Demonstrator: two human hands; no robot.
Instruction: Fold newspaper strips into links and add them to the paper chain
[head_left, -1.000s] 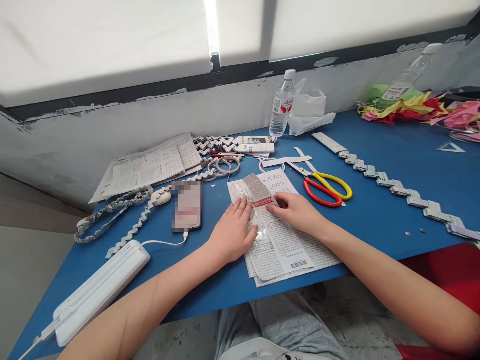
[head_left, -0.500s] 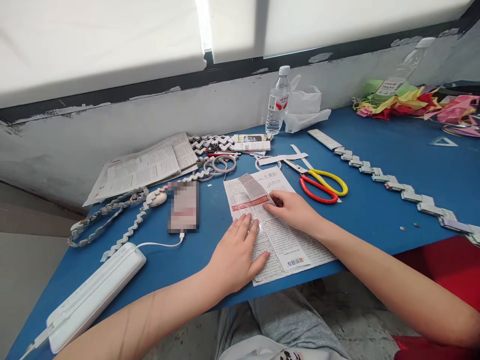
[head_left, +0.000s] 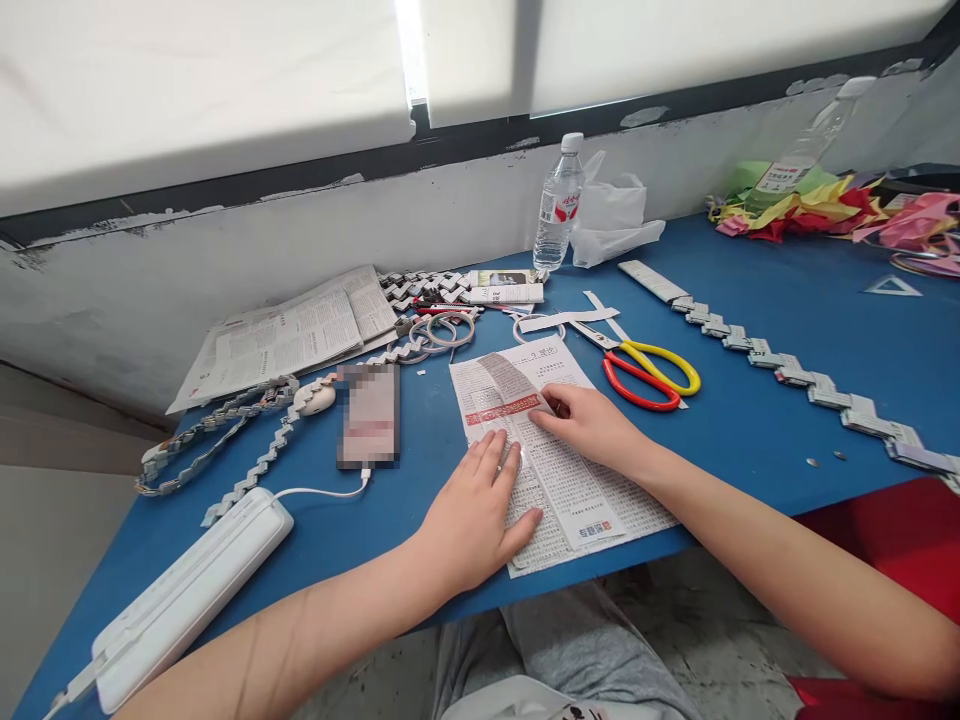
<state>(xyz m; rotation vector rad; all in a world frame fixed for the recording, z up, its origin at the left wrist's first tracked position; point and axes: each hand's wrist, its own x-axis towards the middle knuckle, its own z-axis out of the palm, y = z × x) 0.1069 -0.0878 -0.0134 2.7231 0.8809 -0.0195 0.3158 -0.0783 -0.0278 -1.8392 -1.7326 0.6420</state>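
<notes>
A printed newspaper sheet lies near the front edge of the blue table, with a long folded strip of it running lengthwise on top. My left hand rests flat on the paper's left side, fingers stretched forward and thumb apart. Beside those fingers is a small shiny, see-through edge I cannot make out. On the strip's upper right edge, my right hand has its thumb and curled fingers closed on the paper. Red-and-yellow-handled scissors lie just beyond it, partly spread.
White paper strips lie by the scissors' blades. Behind stands a water bottle. At left are a phone on a cable, a white power strip and stacked newspapers. A folded-paper chain crosses the right side.
The view has shifted very slightly. Both hands keep nearly the same places on the newspaper.
</notes>
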